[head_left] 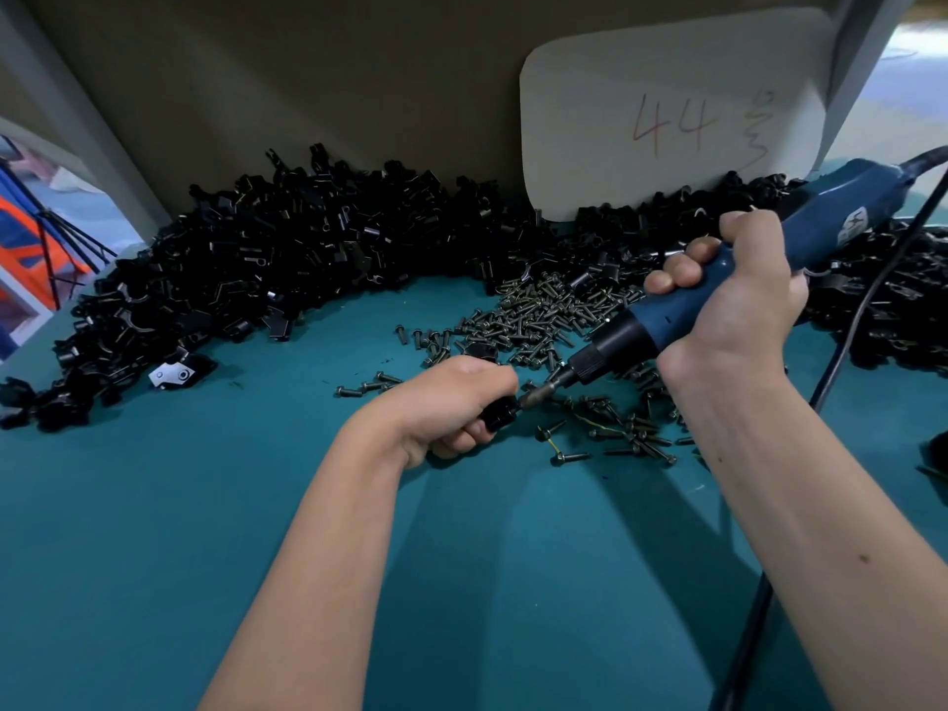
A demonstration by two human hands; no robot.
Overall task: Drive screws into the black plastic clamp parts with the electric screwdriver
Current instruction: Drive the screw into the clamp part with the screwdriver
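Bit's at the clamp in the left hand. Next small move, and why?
Probably press in and run the blue electric screwdriver: the right hand has its bit tip at the black plastic clamp part gripped in the left hand. The screw itself is too small to confirm.

The head view (the only one) looks forward and down, close over the table [154, 531].

Two bare forearms, no sleeves, left hand [451, 402], right hand [733, 305], ringless fingers
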